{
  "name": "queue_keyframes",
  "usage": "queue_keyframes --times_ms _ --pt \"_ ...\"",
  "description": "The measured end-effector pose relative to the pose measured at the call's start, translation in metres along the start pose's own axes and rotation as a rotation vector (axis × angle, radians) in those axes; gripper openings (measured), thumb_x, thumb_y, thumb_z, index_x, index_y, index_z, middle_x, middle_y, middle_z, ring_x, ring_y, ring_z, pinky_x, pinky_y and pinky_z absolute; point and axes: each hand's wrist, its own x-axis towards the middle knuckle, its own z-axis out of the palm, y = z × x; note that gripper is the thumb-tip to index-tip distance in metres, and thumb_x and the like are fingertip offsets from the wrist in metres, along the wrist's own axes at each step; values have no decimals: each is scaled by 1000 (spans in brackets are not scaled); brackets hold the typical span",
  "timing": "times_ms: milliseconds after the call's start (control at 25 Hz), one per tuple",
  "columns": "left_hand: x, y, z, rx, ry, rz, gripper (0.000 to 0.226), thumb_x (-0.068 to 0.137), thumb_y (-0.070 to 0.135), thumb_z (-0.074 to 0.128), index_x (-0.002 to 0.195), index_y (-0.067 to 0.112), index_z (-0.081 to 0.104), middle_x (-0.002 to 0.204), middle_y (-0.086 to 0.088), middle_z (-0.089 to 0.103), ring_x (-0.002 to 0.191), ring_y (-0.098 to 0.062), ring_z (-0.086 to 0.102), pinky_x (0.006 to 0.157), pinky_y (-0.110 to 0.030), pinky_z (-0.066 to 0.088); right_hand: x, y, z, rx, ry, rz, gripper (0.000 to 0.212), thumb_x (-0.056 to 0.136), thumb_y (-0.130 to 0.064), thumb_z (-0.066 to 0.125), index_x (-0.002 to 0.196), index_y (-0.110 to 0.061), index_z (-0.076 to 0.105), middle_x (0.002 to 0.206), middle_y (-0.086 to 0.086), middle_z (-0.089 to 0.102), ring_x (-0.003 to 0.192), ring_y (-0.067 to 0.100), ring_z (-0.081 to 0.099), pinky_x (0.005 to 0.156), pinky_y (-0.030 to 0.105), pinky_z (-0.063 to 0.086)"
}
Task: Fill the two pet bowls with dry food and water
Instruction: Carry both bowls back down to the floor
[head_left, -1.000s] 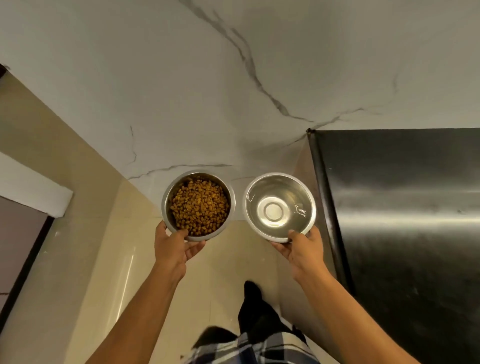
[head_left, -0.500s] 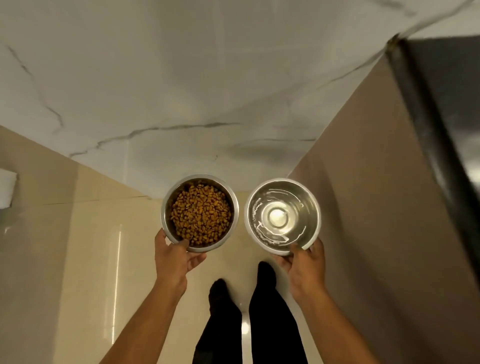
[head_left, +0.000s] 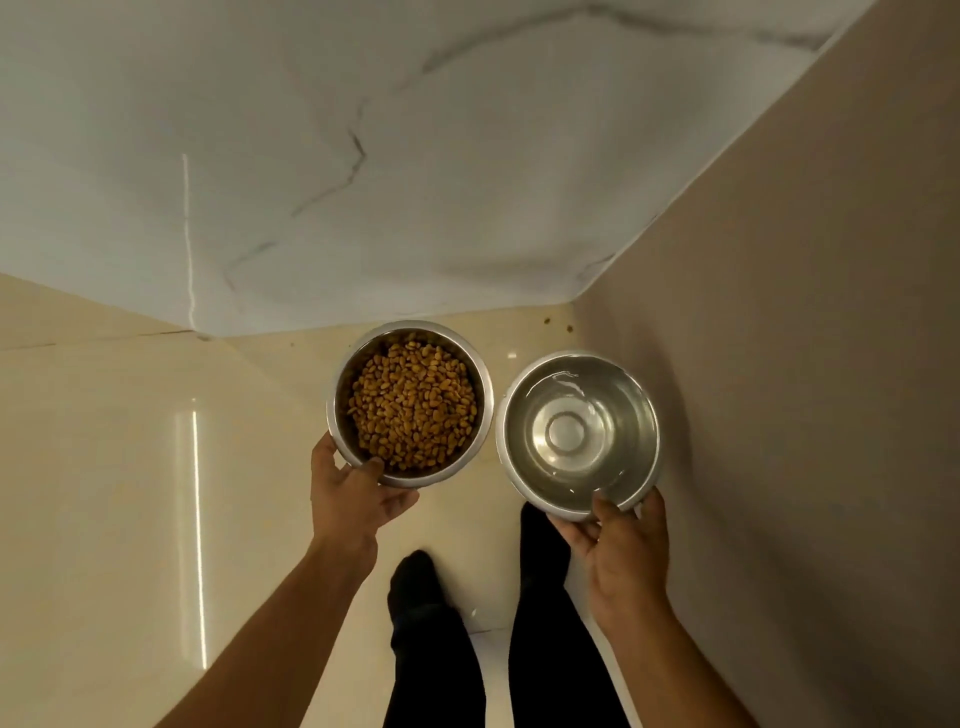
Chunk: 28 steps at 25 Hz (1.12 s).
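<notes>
I carry two steel pet bowls above a beige tiled floor. The left bowl is filled with brown dry food. My left hand grips its near rim, thumb inside the edge. The right bowl holds clear water that ripples. My right hand grips that bowl's near rim, thumb on the inner side and fingers underneath. Both bowls are held level, side by side, close to a corner.
A white marble wall rises ahead and a tan wall or panel runs along the right. A few crumbs lie on the floor in the corner. My legs in dark trousers stand below the bowls.
I have moved closer to the corner and the view has turned right and down. The dark steel appliance has left the view. Both bowls stay gripped and now sit lower, nearer the floor.
</notes>
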Motion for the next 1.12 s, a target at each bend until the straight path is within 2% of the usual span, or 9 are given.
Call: queue_keyframes --times_ms 160,280,480,720,840,1040,1120 --pt "53 -33 14 27 28 -34 55 100 -5 49 145 25 39 112 -8 61 89 -30 69 64 -37 57 63 28 7 -8 -10 36 55 96 5 55 137 -31 48 130 7 63 110 32 66 76 47 61" --pt "94 -56 20 41 35 -48 57 100 -5 50 147 26 38 105 -2 60 90 -29 69 66 -39 58 113 52 14 -1 -12 34 54 95 3 57 133 -35 50 134 6 59 114 34 64 70 43 61" --pt "147 -89 30 50 53 -119 60 99 -4 51 147 30 38 124 -11 57 108 -39 67 60 -37 60 177 82 16 1 4 56 52 96 4 54 133 -32 50 134 10 59 113 33 64 65 38 60" --pt "192 -107 39 49 61 -162 63 99 -6 49 145 34 37 133 -15 54 113 -41 66 56 -34 60 224 98 18 -32 -21 58 52 96 7 50 135 -28 50 135 10 58 114 35 63 65 38 60" --pt "206 -112 44 40 80 -177 62 99 -4 49 146 36 37 131 -14 55 110 -39 67 55 -33 60 240 101 21 -35 -29 65 51 96 7 49 131 -29 53 135 11 56 113 36 64 66 41 60" --pt "223 -116 49 30 35 -165 57 101 1 51 146 33 37 128 -13 55 104 -38 70 64 -37 61 263 102 31 -90 -62 76 56 95 8 49 138 -27 48 136 12 58 114 36 63 67 43 61" --pt "229 -116 51 33 13 -157 56 101 1 51 146 31 37 125 -11 55 99 -37 70 66 -38 61 268 99 35 -115 -75 71 53 96 8 48 135 -28 50 134 10 60 114 35 63 70 45 61"
